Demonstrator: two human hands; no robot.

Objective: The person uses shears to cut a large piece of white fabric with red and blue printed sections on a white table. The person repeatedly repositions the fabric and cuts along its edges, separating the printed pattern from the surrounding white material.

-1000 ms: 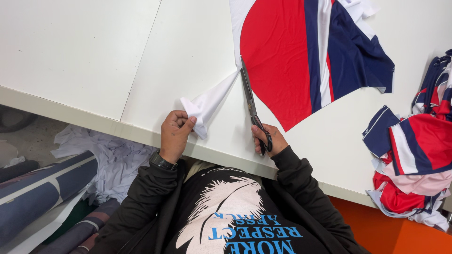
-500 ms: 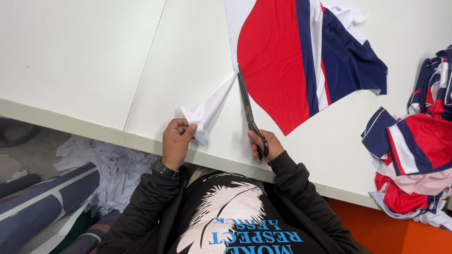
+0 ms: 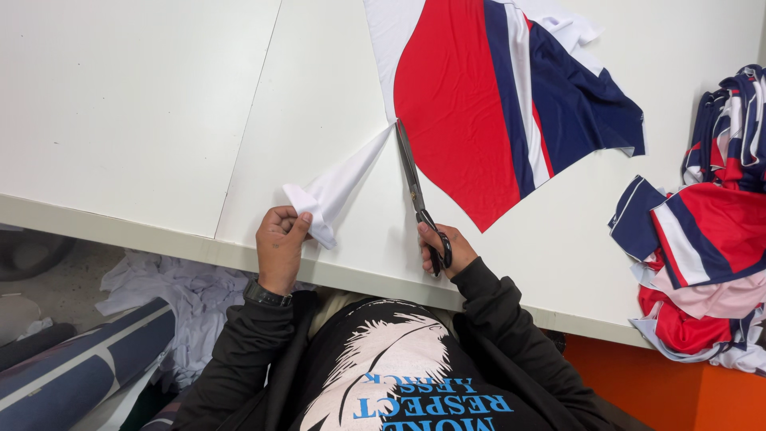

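Red, white and navy striped fabric panel [image 3: 495, 104] lies flat on the white desk [image 3: 159, 120], at 12 o'clock from the person. A narrow white strip of fabric [image 3: 339, 187] peels off its edge toward 7 o'clock. Long black-handled scissors [image 3: 419, 199] lie along the cut line, tips at the panel's white edge. Pile of matching striped pieces [image 3: 702, 239] at 3 o'clock, well apart. White scraps [image 3: 175, 299] below the desk. Left hand [image 3: 279, 247]: fingers pinch the strip's end. Right hand [image 3: 443, 247]: fingers closed through the scissor handles.
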